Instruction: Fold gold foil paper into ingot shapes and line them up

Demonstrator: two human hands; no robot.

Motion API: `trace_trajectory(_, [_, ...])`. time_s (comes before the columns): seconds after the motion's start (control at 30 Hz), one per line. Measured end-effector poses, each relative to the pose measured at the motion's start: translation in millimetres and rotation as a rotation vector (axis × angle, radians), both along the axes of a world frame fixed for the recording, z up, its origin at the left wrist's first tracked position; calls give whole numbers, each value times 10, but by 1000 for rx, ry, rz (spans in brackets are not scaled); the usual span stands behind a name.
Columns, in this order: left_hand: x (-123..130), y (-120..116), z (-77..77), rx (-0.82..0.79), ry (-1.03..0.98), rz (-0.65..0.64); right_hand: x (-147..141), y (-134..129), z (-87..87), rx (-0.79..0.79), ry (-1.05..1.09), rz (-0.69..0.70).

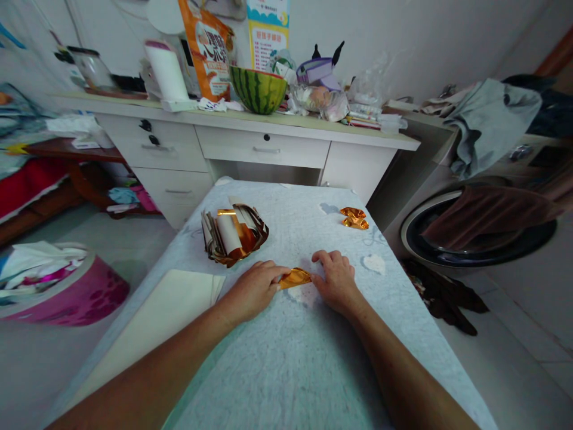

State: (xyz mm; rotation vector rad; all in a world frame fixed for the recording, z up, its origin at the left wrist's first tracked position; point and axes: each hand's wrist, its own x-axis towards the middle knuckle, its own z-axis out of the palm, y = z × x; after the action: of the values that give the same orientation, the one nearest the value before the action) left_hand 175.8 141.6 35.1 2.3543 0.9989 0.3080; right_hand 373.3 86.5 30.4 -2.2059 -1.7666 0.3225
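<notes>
Sideways down the long axis of the gold foil (295, 278), from left hand (254, 289), pinching one end, to right hand (339, 280), loosely spread, as near.

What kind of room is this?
Probably a lived-in room at home, perhaps doubling as a laundry area: a front-loading washing machine on the right, a cut watermelon on the counter, and a pink bin on the floor.
</notes>
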Motion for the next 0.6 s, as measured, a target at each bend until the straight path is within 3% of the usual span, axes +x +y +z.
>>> trace_trajectory(0.27, [-10,0,-4,-9,-16,-13,49,7,-12,-22,37,31])
trace_trajectory(0.4, [-14,14,3,-35,-34,-10,104,18,-34,66,112,52])
trace_trajectory(0.6, [-32,50,9,-54,-98,-8,62,-23,14,255,261,343])
